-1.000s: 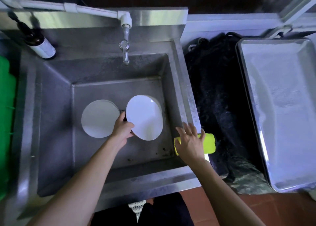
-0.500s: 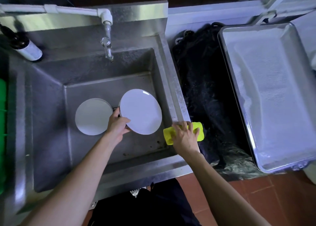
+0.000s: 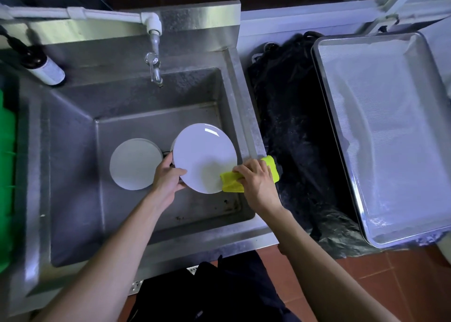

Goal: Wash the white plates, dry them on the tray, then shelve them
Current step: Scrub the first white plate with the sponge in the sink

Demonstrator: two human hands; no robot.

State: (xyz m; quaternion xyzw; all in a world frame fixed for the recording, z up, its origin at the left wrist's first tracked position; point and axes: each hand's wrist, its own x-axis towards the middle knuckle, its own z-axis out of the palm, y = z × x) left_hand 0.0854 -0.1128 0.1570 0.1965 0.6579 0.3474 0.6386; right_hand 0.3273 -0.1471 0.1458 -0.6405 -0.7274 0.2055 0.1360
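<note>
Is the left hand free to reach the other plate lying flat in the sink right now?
Probably not yet: the left hand grips the tilted plate. The flat plate lies uncovered just beside it, so nothing else blocks it.

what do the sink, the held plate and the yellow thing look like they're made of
Sink: brushed stainless steel, dull grey with streaky reflections and stains.
Held plate: glossy white, a sharp highlight near its rim; ceramic or melamine, cannot tell which.
Yellow thing: soft cloth, probably microfibre; it folds and bunches under the right hand.
</note>
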